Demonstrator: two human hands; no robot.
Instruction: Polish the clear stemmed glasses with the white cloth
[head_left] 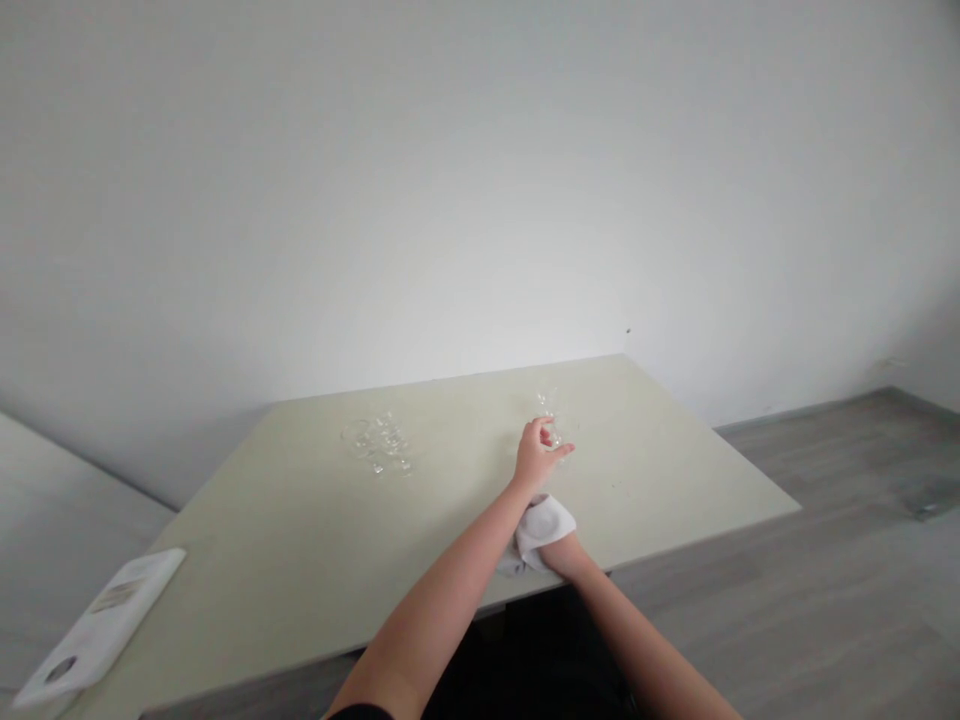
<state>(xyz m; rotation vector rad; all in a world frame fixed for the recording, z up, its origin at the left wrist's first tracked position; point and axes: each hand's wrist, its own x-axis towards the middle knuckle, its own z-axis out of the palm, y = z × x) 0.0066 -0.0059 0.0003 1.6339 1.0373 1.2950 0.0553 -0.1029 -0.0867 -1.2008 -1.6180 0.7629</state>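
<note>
My left hand point(538, 452) reaches across the middle of the table. Its thumb and forefinger are spread apart around part of a clear stemmed glass point(557, 437), whose outline is faint. Just beyond it stands another clear glass point(547, 402). Nearer the front edge, my right hand point(564, 556) is closed on a white cloth point(546, 522), which drapes over and hides most of its fingers. What lies under the cloth, if anything, cannot be made out.
Several clear glasses point(384, 440) stand close together on the left half of the pale table point(300, 560). A white flat package point(105, 625) lies at the left edge. A white wall point(465, 200) rises behind, and grey wood-look floor point(750, 600) shows at right.
</note>
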